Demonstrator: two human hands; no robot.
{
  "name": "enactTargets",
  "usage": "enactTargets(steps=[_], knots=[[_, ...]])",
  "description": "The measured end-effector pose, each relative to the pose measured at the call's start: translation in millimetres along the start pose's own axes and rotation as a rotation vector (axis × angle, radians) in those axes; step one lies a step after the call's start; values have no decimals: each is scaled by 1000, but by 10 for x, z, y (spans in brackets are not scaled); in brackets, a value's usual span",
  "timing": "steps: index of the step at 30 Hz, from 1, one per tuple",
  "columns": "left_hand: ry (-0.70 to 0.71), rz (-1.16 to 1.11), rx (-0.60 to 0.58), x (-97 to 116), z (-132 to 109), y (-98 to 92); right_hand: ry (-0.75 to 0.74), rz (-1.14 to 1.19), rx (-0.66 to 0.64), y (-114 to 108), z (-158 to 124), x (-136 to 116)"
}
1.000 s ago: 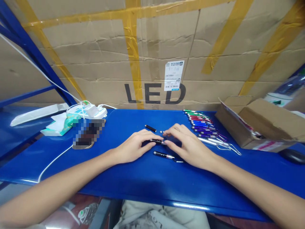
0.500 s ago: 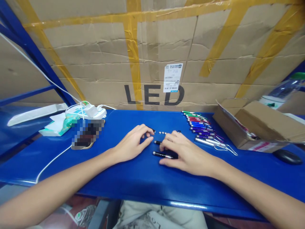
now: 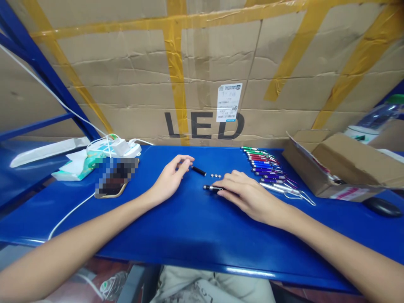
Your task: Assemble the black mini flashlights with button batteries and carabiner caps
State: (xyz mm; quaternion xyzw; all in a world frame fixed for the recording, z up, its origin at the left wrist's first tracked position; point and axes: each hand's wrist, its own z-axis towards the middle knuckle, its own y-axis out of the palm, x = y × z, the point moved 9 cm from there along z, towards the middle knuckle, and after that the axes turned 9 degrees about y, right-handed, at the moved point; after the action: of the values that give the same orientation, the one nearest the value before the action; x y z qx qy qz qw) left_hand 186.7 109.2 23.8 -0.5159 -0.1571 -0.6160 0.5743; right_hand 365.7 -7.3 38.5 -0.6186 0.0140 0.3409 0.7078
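My right hand [image 3: 246,191] has its thumb and fingers closed on a black pen [image 3: 213,188] with a silver band, its tip pointing left over the blue tabletop. The far end of that pen is hidden under the hand. My left hand [image 3: 170,176] rests to the left, fingers loosely bent and the thumb lying close to the index finger. Just beside its fingertips lies a short black tube [image 3: 199,171], apparently not gripped. Several small silver button cells [image 3: 216,176] sit in a short row between the tube and my right hand.
At right, a row of coloured pens [image 3: 265,168] lies beside an open cardboard box [image 3: 341,168] and a black mouse [image 3: 381,207]. At left are a phone [image 3: 116,179], a tissue pack [image 3: 78,166] and a white power strip [image 3: 126,148]. A large carton [image 3: 202,75] stands behind.
My left hand has drawn back left from the black tube, uncovering it. My right hand has closed on a black pen; the nearer black pen seen before no longer shows at its earlier spot.
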Motion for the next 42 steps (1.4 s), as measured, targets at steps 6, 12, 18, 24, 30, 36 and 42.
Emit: enactTargets(steps=[6, 12, 18, 24, 30, 36, 42], knots=[[-201, -401, 79, -162, 12, -5, -65, -37, -78, 89, 3, -48], [-254, -656, 39, -168, 0, 72, -90, -78, -33, 64, -24, -102], [-201, -467, 3, -165, 17, 75, -70, -97, -51, 71, -13, -72], [60, 79, -102, 14, 15, 61, -99, -128, 6, 36, -20, -105], [229, 376, -270, 169, -85, 188, 12, -324, 214, -134, 28, 112], [354, 380, -476, 376, -252, 430, 181, -518, 255, -221, 55, 505], [357, 307, -526, 394, -258, 452, 145, -519, 98, -79, 73, 601]])
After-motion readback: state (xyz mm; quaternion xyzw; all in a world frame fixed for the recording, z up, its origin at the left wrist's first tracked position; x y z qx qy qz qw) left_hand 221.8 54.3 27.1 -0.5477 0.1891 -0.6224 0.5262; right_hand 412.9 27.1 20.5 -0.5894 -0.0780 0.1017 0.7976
